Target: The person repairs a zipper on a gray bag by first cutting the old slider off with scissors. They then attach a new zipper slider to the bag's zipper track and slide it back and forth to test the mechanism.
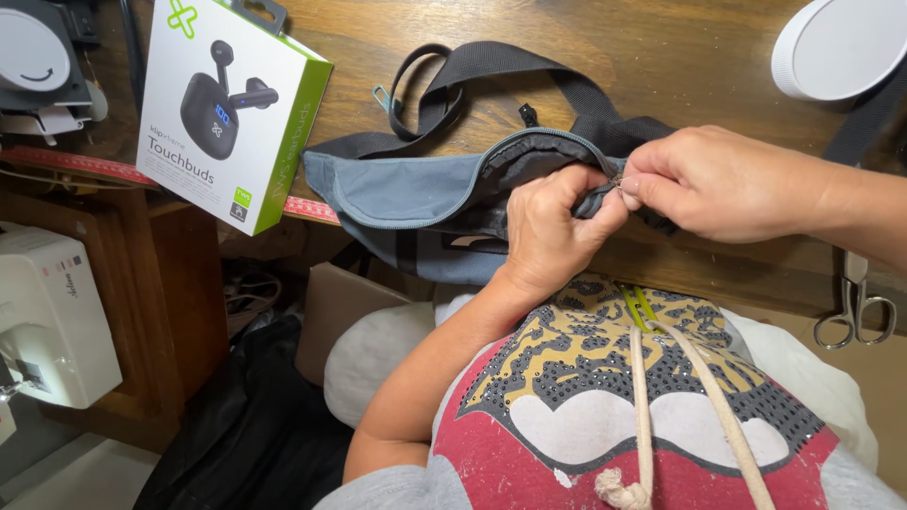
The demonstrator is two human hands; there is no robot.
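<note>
Now both hands (605, 203) pinching bag (406, 189) zipper (616, 181)

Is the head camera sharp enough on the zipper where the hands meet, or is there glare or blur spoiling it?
Head view: sharp and evenly lit on the left hand, the right hand and the grey bag; the zipper pull between the fingertips is too small to make out. Head view: soft sheen on the wooden table, no hard glare. Head view: lower left under the table is dark.
</note>
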